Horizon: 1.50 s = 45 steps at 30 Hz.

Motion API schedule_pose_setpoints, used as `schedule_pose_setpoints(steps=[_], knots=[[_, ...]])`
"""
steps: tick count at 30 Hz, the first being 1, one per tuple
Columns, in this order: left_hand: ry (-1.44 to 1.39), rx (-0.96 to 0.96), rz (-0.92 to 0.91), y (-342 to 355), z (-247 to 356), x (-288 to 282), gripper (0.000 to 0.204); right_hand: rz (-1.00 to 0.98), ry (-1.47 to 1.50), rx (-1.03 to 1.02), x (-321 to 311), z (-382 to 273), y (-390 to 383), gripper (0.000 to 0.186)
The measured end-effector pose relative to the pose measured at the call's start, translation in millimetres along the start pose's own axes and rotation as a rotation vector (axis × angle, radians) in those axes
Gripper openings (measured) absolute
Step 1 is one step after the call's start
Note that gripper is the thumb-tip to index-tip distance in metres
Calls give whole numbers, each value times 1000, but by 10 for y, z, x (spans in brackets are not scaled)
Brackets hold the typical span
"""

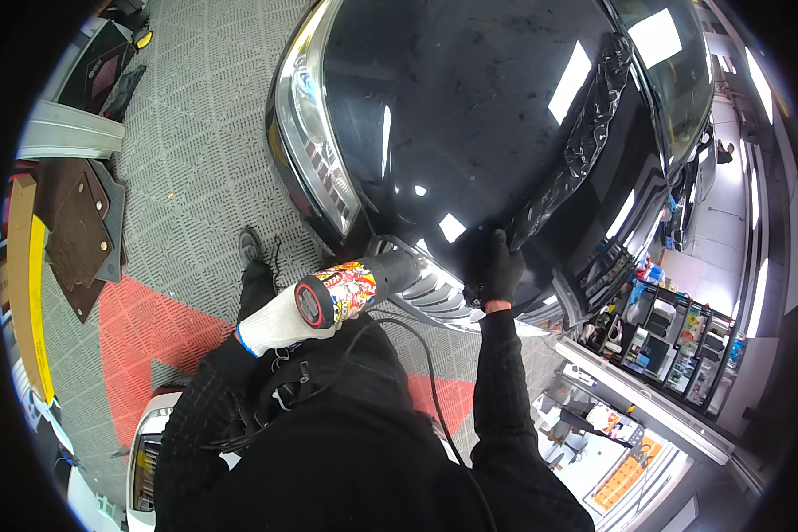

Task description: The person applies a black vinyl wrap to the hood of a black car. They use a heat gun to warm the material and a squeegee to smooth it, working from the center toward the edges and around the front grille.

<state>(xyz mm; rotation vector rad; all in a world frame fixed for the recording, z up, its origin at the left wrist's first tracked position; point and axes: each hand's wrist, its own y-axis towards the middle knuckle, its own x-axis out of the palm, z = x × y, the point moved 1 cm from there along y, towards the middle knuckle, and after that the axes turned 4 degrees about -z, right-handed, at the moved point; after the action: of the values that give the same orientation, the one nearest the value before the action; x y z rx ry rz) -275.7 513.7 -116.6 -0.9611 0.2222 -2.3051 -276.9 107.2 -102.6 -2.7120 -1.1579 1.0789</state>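
The car hood (pixel 452 115), at 12 to 1 o'clock, is glossy blk w/ white reflections; the crinkled film (pixel 594 124) at approx. 2 o'clock is also blk. Left hand (pixel 279 324) has white glove w/ blue edge, right hand (pixel 504 277) a blk one. The cylindrical tool (pixel 350 291), just off centre toward 8 o'clock, is blk w/ red ring & multicol. print: red, yellow, white. Floor (pixel 195 133) at 10 o'clock shows grey grid pattern, red at 8 to 9. Mats (pixel 75 230) at 9 o'clock are mainly brown.
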Motion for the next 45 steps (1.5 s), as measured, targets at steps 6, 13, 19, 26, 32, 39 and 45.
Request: schedule_pose_setpoints(steps=[6, 13, 19, 26, 32, 39, 45], knots=[[115, -14, 25, -14, -180, -74, 43, -39, -3, -49, -22, -35, -7, 51], [24, -4, -36, -79, -113, -114, 48, -66, 131, 3, -82, -51, -24, 42], [77, -4, -37, -142, -58, -141, 47, -109, 148, 48, -91, -110, -81, 43], [75, -41, -5, -174, 8, -131, 44, -169, 270, 92, -79, -156, -103, 38], [95, 10, -41, -135, 117, -176, 42, -250, 340, 179, -119, -210, -149, 39], [81, -108, -94, -57, 264, -289, 54, -240, 277, 157, -98, -247, -273, 31], [8, -152, -101, -35, 295, -428, 45, 39, -421, 276, -72, -238, -396, 47]])
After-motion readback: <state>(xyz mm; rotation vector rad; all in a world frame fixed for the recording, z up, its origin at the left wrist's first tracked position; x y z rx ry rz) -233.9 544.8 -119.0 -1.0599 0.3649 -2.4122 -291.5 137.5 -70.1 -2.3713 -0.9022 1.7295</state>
